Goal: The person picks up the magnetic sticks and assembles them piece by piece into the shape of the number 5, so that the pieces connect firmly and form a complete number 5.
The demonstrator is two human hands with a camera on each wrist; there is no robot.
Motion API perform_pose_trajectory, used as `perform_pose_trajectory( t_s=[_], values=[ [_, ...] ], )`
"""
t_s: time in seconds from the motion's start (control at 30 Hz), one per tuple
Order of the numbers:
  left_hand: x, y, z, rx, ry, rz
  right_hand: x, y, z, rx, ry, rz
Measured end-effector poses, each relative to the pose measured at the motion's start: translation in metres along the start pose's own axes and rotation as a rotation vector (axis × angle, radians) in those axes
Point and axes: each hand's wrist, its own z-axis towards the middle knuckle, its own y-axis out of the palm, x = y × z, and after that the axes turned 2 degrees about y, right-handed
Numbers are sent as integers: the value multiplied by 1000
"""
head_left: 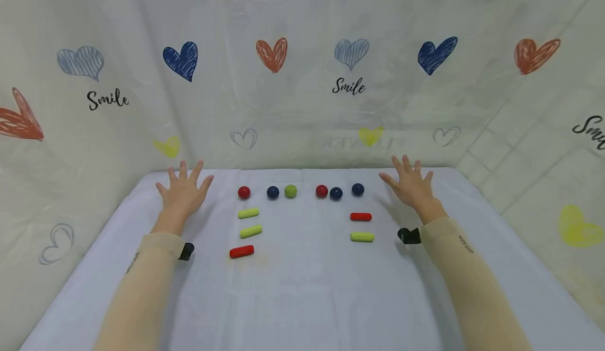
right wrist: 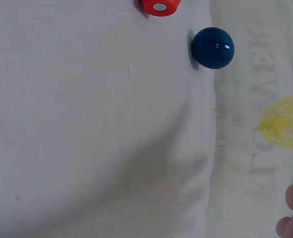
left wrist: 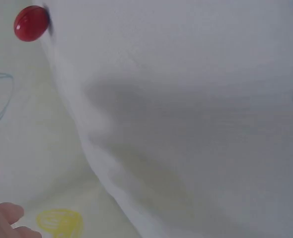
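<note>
My left hand [head_left: 183, 196], fingers spread, is raised near the table's back left and holds nothing. Nearest to it lies a red ball [head_left: 243, 192], also in the left wrist view's upper corner. My right hand [head_left: 412, 185] is likewise spread and holds nothing at the back right, with a dark blue ball [head_left: 357, 189] to its left. Between the hands, the back row also has a blue ball [head_left: 272, 192], a green ball [head_left: 290, 191], a second red ball [head_left: 321, 191] and another blue ball [head_left: 336, 193]. A red stick [right wrist: 160, 6] shows partly in the right wrist view.
Left of centre lie two yellow-green sticks [head_left: 248, 213] and a red stick [head_left: 242, 251]. Another yellow-green stick [head_left: 362, 237] lies on the right, below a red one. A white cloth covers the table [head_left: 293, 309]. A heart-printed curtain [head_left: 302, 104] stands behind it.
</note>
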Motion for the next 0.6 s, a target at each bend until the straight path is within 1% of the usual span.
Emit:
perform_pose_trajectory(
  t_s=[0.27, 0.6],
  values=[
    [0, -3, -2, 45, 36, -13, -2, 1, -2, 30, -42, 27],
    [-1, 0, -2, 104, 54, -55, -5, 6, -1, 84, -91, 89]
  ],
)
